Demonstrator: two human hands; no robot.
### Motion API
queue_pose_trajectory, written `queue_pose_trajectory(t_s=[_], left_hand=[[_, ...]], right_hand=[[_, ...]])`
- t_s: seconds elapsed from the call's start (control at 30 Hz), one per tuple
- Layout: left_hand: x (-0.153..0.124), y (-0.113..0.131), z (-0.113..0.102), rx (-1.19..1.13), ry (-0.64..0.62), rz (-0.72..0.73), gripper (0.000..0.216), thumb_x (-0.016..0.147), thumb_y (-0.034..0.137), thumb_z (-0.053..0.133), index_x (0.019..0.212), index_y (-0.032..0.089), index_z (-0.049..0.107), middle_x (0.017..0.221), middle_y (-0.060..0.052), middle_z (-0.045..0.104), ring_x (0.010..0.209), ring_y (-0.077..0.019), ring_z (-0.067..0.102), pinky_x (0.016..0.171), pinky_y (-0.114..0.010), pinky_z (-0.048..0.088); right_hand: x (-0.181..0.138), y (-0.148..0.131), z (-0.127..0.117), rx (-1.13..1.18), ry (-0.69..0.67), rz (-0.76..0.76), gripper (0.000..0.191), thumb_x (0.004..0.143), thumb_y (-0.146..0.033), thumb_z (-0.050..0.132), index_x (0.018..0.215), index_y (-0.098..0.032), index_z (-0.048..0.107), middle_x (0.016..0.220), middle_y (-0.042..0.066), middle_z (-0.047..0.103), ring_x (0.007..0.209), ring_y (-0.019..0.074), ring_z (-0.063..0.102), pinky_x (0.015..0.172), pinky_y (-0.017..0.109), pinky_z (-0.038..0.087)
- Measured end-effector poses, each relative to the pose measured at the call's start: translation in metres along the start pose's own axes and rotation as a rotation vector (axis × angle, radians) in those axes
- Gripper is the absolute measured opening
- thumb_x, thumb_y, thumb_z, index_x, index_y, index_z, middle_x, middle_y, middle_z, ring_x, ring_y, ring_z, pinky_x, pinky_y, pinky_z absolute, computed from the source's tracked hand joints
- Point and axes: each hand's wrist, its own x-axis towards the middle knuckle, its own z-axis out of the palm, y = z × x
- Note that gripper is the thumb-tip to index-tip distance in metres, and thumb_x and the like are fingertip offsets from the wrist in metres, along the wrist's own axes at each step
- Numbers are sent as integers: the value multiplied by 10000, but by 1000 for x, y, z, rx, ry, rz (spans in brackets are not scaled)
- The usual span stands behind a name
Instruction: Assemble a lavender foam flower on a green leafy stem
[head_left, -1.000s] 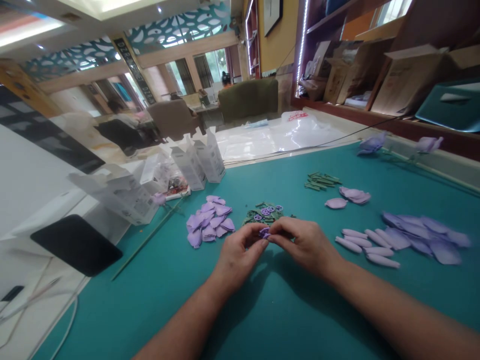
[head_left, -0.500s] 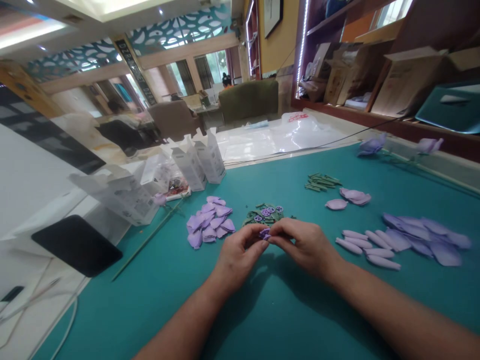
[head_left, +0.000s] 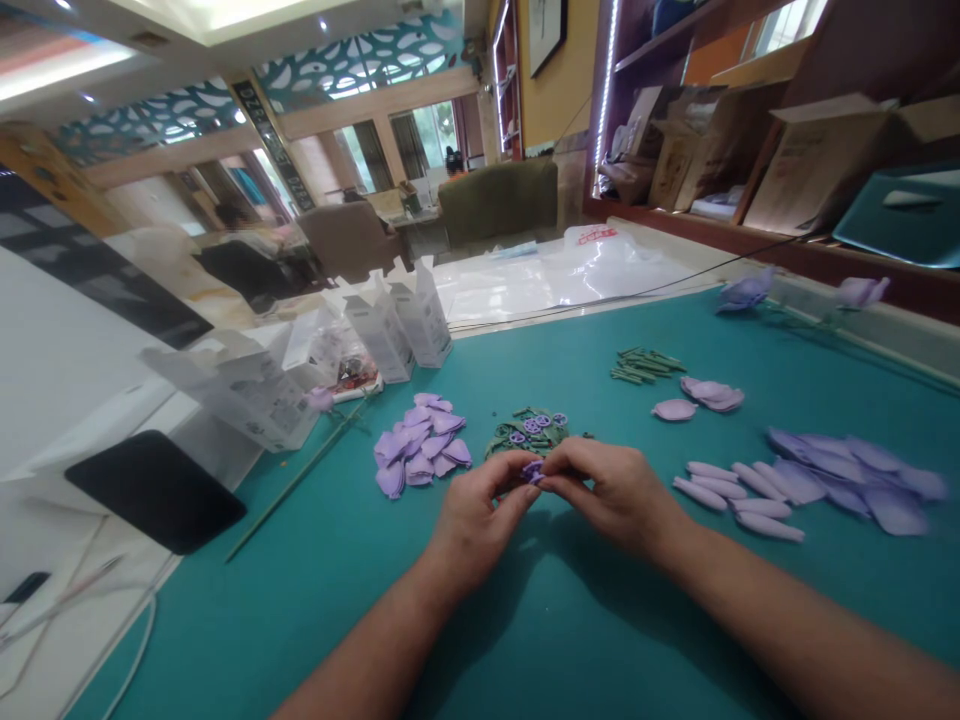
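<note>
Both my hands meet over the teal table [head_left: 570, 640]. My left hand [head_left: 480, 515] and my right hand [head_left: 607, 490] each pinch the same small purple flower piece [head_left: 532, 470] between fingertips. Just behind them lies a small heap of green and purple parts [head_left: 529, 428]. A pile of lilac petals [head_left: 418, 447] sits to the left of my left hand. Rolled lilac petals [head_left: 739, 485] lie in a row to the right of my right hand, with larger flat petals [head_left: 855, 470] beyond them.
Green stem pieces [head_left: 641, 363] and a few petals [head_left: 701, 395] lie further back. A long green stem [head_left: 300, 475] lies at the left edge near white cartons [head_left: 397, 320] and a black pad [head_left: 154, 490]. Finished purple flowers [head_left: 746, 290] rest at the far right. Shelves with boxes [head_left: 810, 150] stand behind.
My hands stay together on the small purple piece and shift only slightly; the fingers work it a little. Nothing else has moved.
</note>
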Motion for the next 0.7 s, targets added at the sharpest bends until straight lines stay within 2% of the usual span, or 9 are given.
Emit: queue_pose_trajectory(t_s=[0.17, 0.47, 0.7], left_hand=[[-1, 2, 0, 44, 3, 29, 227, 855, 229, 552, 1055, 169, 639, 1008, -77, 715, 913, -190, 661, 801, -298, 507], [-1, 4, -1, 102, 8, 32, 209, 866, 243, 543, 1034, 189, 656, 982, -65, 716, 885, -192, 649, 831, -325, 496], [2, 4, 3, -136, 25, -103, 222, 839, 296, 589, 1015, 175, 650, 995, -81, 706, 925, -209, 641, 830, -321, 493]], right_hand=[[0, -1, 0, 16, 2, 41, 170, 905, -261, 521, 755, -217, 588, 663, 0, 641, 578, 125, 574, 560, 220, 415], [-1, -5, 1, 115, 23, 205, 74, 833, -239, 583, 782, -226, 531, 640, -34, 601, 552, 117, 535, 543, 223, 397], [4, -2, -1, 226, -64, 288, 59, 812, -218, 607, 795, -212, 551, 678, -24, 621, 605, 127, 559, 574, 234, 423]])
